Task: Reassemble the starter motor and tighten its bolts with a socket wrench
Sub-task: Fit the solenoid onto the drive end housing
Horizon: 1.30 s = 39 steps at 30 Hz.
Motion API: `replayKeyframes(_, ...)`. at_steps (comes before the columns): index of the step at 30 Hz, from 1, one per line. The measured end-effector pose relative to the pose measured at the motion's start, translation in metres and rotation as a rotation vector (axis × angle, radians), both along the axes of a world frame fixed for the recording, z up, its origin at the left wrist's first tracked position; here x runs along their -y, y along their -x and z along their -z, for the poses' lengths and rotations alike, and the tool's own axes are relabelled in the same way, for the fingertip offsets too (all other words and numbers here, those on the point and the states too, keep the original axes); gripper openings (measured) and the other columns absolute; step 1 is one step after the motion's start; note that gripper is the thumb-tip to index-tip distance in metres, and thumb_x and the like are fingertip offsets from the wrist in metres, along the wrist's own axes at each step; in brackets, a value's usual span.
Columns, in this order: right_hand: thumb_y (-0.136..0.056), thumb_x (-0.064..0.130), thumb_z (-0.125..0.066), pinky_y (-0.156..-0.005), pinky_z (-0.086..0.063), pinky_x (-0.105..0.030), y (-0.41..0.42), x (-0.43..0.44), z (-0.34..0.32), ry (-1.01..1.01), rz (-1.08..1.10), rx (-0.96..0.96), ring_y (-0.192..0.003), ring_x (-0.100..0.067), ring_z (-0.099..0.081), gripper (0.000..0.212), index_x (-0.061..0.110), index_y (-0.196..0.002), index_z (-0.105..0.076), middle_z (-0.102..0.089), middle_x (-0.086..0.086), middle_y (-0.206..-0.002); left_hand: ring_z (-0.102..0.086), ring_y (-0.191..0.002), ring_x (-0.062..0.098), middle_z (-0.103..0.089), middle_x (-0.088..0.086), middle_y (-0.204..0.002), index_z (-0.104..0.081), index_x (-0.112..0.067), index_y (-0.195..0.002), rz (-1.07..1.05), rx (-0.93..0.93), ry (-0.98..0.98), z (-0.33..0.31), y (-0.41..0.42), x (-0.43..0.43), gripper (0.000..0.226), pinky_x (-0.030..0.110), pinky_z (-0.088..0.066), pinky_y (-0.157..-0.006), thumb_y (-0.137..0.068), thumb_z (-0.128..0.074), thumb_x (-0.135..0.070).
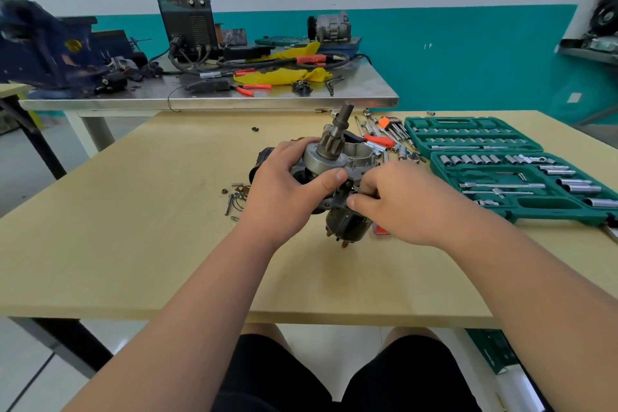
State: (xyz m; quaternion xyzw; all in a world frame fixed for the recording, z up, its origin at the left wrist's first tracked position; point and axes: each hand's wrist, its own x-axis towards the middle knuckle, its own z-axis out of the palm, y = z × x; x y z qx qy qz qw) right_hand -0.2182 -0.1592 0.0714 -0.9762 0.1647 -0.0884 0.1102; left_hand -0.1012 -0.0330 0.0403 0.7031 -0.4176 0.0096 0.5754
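i had the starter motor (337, 174) upright on the table (133, 227), left hand (284, 184) wrapped round its housing, right hand (398, 201) pinching its flange. parts-fitting stage, i judged; next wanted bolts seated, then a wrench from the case (444, 174).

Upper left: blue bench vise (43, 47) on a steel table (267, 99); upper centre, on the same table, a black welding machine (187, 15) with cables attached; yellow cloth (284, 76) and red-handled pliers (252, 88) near its front edge; right of centre, a hex key set (393, 125) in an orange holder.
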Motion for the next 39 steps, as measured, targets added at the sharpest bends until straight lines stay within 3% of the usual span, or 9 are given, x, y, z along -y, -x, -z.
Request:
replayKeyframes(7,-0.090,0.030,-0.060,-0.050,-0.037,-0.021,0.003,0.003,-0.004,-0.142,-0.013,0.054,-0.063,-0.006,-0.055,0.022,0.033,-0.069,-0.056,-0.059,0.011,-0.069,-0.061,-0.108,0.011,-0.060,-0.013,-0.112,-0.061,-0.047,-0.108,0.002,-0.026,0.014,0.000,-0.001,0.000,0.035,0.045,-0.051,-0.096,-0.078,-0.077,-0.036)
replayKeyframes(12,-0.092,0.038,-0.056,-0.047,-0.036,-0.026,-0.002,0.001,-0.003,-0.052,0.023,0.029,-0.052,-0.015,-0.047,0.032,0.013,-0.074,-0.067,-0.059,-0.008,-0.064,-0.060,-0.108,0.011,-0.060,-0.013,-0.113,-0.061,-0.045,-0.110,0.010,-0.017,0.004,-0.001,0.000,0.001,0.038,0.044,-0.052,-0.096,-0.074,-0.073,-0.042)
replayKeyframes(16,-0.092,0.022,-0.056,-0.061,-0.051,-0.028,-0.001,0.001,-0.007,-0.080,-0.034,-0.018,-0.070,-0.011,-0.060,0.015,0.017,-0.085,-0.068,-0.066,0.003,-0.078,-0.058,-0.107,0.005,-0.059,-0.017,-0.111,-0.056,-0.053,-0.104,0.017,0.020,0.000,-0.001,0.001,0.001,0.036,0.040,-0.051,-0.096,-0.080,-0.078,-0.038)
replayKeyframes(18,-0.090,0.026,-0.060,-0.057,-0.048,-0.022,0.003,0.004,-0.008,-0.165,-0.019,0.016,-0.070,-0.006,-0.060,0.008,0.025,-0.083,-0.063,-0.062,0.012,-0.076,-0.058,-0.108,0.005,-0.059,-0.017,-0.111,-0.055,-0.056,-0.102,0.013,0.026,-0.003,-0.001,0.001,0.000,0.038,0.039,-0.051,-0.097,-0.081,-0.078,-0.036)
replayKeyframes(21,-0.090,0.042,-0.060,-0.042,-0.038,-0.021,0.003,0.005,-0.005,-0.150,0.026,0.052,-0.051,-0.006,-0.054,0.024,0.023,-0.075,-0.064,-0.062,0.002,-0.067,-0.058,-0.109,0.005,-0.058,-0.018,-0.111,-0.055,-0.055,-0.103,0.010,0.029,-0.003,-0.001,0.000,0.000,0.038,0.039,-0.050,-0.097,-0.081,-0.078,-0.036)
replayKeyframes(24,-0.092,0.038,-0.057,-0.048,-0.036,-0.026,-0.001,0.002,-0.003,-0.052,0.019,0.011,-0.056,-0.013,-0.052,0.027,0.019,-0.074,-0.064,-0.061,-0.004,-0.068,-0.057,-0.110,0.004,-0.058,-0.019,-0.113,-0.055,-0.053,-0.106,0.007,0.041,-0.015,-0.001,0.001,0.001,0.038,0.038,-0.050,-0.098,-0.080,-0.078,-0.037)
replayKeyframes(27,-0.092,0.026,-0.058,-0.054,-0.046,-0.024,0.000,0.003,-0.006,-0.131,-0.027,0.016,-0.068,-0.010,-0.060,0.012,0.025,-0.082,-0.065,-0.065,0.004,-0.078,-0.057,-0.112,0.006,-0.057,-0.021,-0.113,-0.054,-0.055,-0.105,0.001,0.038,-0.018,-0.002,0.002,0.001,0.039,0.040,-0.050,-0.099,-0.080,-0.079,-0.038)
replayKeyframes(31,-0.089,0.022,-0.062,-0.054,-0.040,-0.011,0.008,0.011,-0.008,-0.271,-0.071,0.131,-0.064,0.003,-0.058,0.018,0.036,-0.078,-0.061,-0.062,0.015,-0.075,-0.057,-0.112,0.010,-0.058,-0.018,-0.114,-0.059,-0.048,-0.110,0.002,0.007,-0.006,-0.002,0.001,0.000,0.038,0.043,-0.050,-0.099,-0.079,-0.079,-0.038)
replayKeyframes(39,-0.087,0.024,-0.067,-0.059,-0.044,-0.017,0.006,0.012,0.001,-0.269,-0.111,0.174,-0.064,0.008,-0.056,0.023,0.039,-0.071,-0.060,-0.062,0.017,-0.070,-0.058,-0.109,0.008,-0.058,-0.018,-0.112,-0.062,-0.037,-0.117,0.001,0.027,-0.018,-0.001,0.001,0.001,0.043,0.042,-0.051,-0.097,-0.077,-0.077,-0.042)
